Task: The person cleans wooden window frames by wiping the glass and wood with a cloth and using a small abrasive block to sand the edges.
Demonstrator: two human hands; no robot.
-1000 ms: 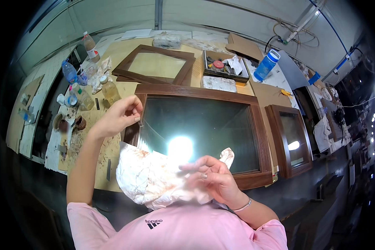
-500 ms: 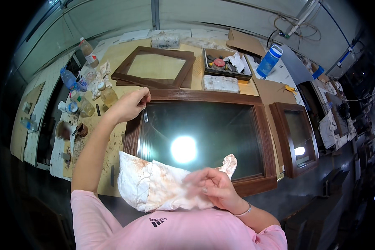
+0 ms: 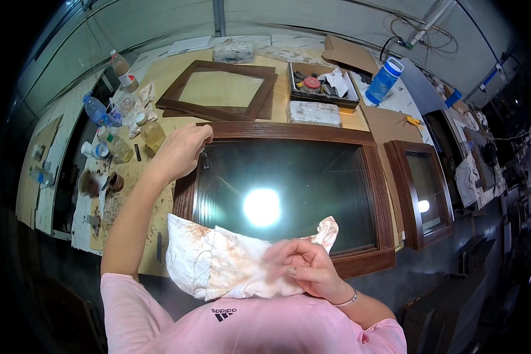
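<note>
A dark brown wood-framed glass panel (image 3: 312,131) lies in front of me, with a bright lamp reflected in its pane. At the frame's upper left corner is my left hand (image 3: 186,150), its fingers bent and closed. A small, narrow, shiny strip (image 3: 205,160) sticks out below those fingers; its exact kind is unclear. A white cloth with brown stains (image 3: 209,259) is bunched along the near edge of the panel, against my shirt. Over the cloth hovers my right hand (image 3: 312,268), fingers loosely curled and apart from the thumb, their tips blurred. It shows no held object.
Stacked brown frames (image 3: 174,88) lie at the back left. A box of tools and rags (image 3: 351,103), a wrapped block (image 3: 314,114) and a blue bottle (image 3: 383,82) stand behind the panel. Several bottles (image 3: 152,134) line the left side. Another framed panel (image 3: 398,194) is at right.
The left hand has turned slightly at the frame corner, and the strip under it now looks shorter and darker. The right hand and the cloth have barely moved. The view has shifted a little.
</note>
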